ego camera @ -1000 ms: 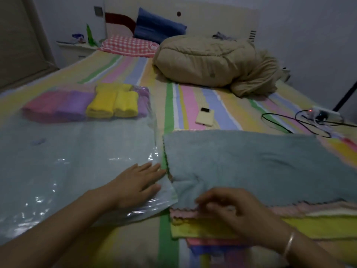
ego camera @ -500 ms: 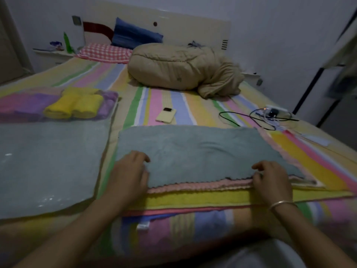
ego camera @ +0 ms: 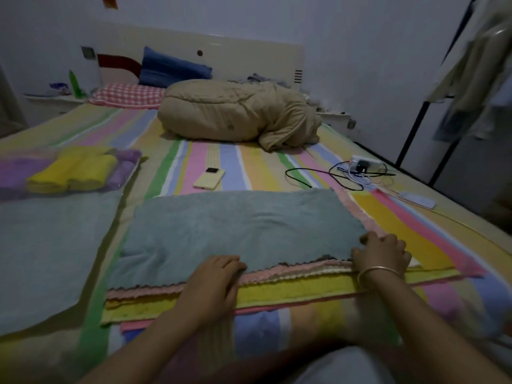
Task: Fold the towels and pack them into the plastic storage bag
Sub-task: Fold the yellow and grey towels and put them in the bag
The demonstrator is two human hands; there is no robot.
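A grey-green towel [ego camera: 243, 228] lies spread flat on top of a stack of towels [ego camera: 291, 289], whose pink, cream and yellow hems show in steps along its near side. The stack rests on a striped bed sheet [ego camera: 249, 167].

The left hand [ego camera: 213, 284] sits at 6 o'clock of the grey-green towel, its fingers bent down over the scalloped near hem and gripping it; the thumb is hidden. The right hand [ego camera: 383, 253], with a bangle [ego camera: 378, 273] on its wrist, is at the towel's 4 o'clock corner, fingers curled tightly on that corner.

At 9 o'clock of the stack, just beside it, lies the plastic storage bag [ego camera: 50, 245], flat on the sheet. At the bag's far end are folded yellow towels [ego camera: 74, 173] on top of purple towels [ego camera: 127, 159].

At 12 o'clock of the stack lies a pale yellow phone [ego camera: 209, 178], and farther that way a bundled beige quilt [ego camera: 235, 112]. At 2 o'clock is a power strip [ego camera: 364, 162] with tangled cables.
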